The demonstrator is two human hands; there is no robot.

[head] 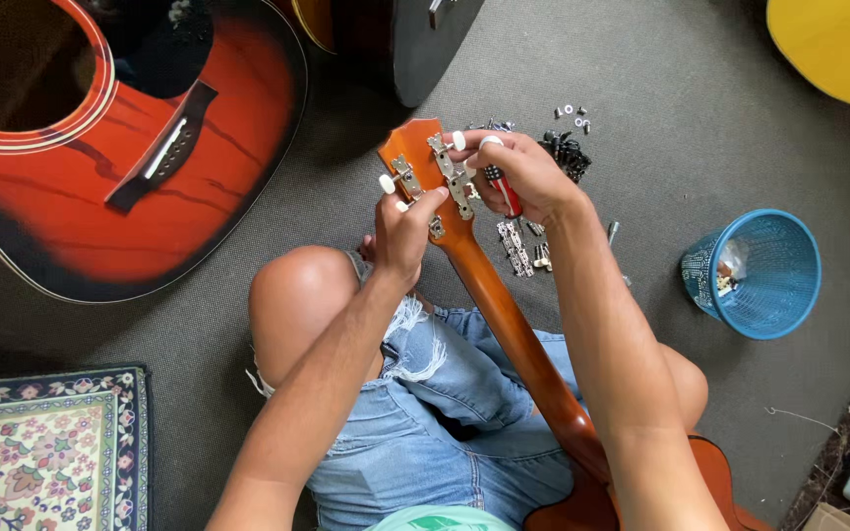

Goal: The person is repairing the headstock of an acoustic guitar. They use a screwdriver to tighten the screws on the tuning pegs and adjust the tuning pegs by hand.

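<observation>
**Working the tuners on an orange guitar headstock**

Pinching a white tuner knob, the left hand (402, 231) has its fingers closed on the near edge of the headstock (425, 167). The right hand (523, 175) is wrapped shut around a red-handled screwdriver (502, 190), its tip hidden among the metal tuning machines (455, 177).

The headstock is stiff wood, light at this end (the body rests down by the lap), while the small metal gears look slippery and easy to drop. I judge the neck (509, 324) the safest place to hold, not the knobs.

Loose tuner strips and screws (523, 246) lie on the grey carpet (661, 147) just beside it. A blue basket (759, 275) stands to the right, and a red sunburst guitar (100, 157) lies well apart on the left.
</observation>
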